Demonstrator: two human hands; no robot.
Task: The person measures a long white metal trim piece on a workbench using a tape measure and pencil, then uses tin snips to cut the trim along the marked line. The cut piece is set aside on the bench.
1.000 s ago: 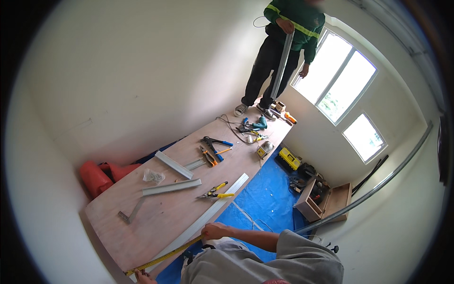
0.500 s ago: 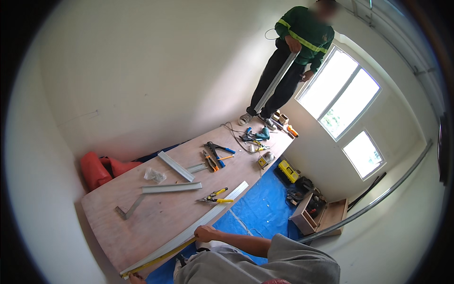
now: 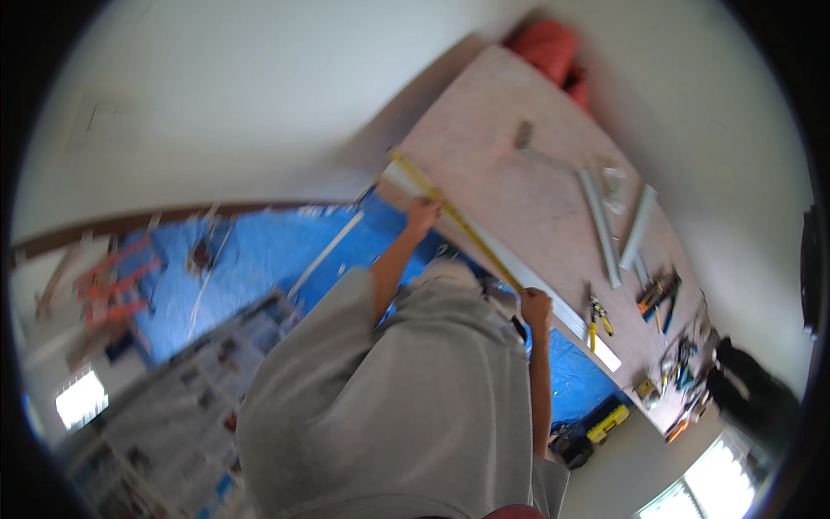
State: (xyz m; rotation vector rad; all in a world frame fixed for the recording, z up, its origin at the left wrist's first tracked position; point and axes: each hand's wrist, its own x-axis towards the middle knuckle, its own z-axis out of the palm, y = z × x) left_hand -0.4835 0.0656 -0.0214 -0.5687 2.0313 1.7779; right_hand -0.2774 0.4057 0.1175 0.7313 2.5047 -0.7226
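A long pale metal strip (image 3: 566, 318) lies along the near edge of the wooden tabletop (image 3: 510, 112). Over it stretches the yellow blade of a tape measure (image 3: 471, 233), from the strip's far left end to my right hand (image 3: 536, 307). That hand is closed around the tape's near end; the case is hidden in it. My left hand (image 3: 424, 213) is closed at the strip's edge, touching beside the blade. Blur hides exactly what its fingers grip. Yellow-handled snips (image 3: 598, 318) lie on the tabletop, to the right of my right hand.
Metal channel pieces (image 3: 598, 227), pliers (image 3: 654, 292) and other tools lie across the tabletop. Blue sheeting (image 3: 251, 246) covers the floor, with an orange stepladder (image 3: 117, 281) at left. A yellow toolbox (image 3: 608, 424) stands by the table. Someone's dark-clothed legs (image 3: 752, 389) show at right.
My view has swung round toward the table's left end and my own body. My left hand has moved from the tape's far end inward along the strip; my right hand still holds the tape.
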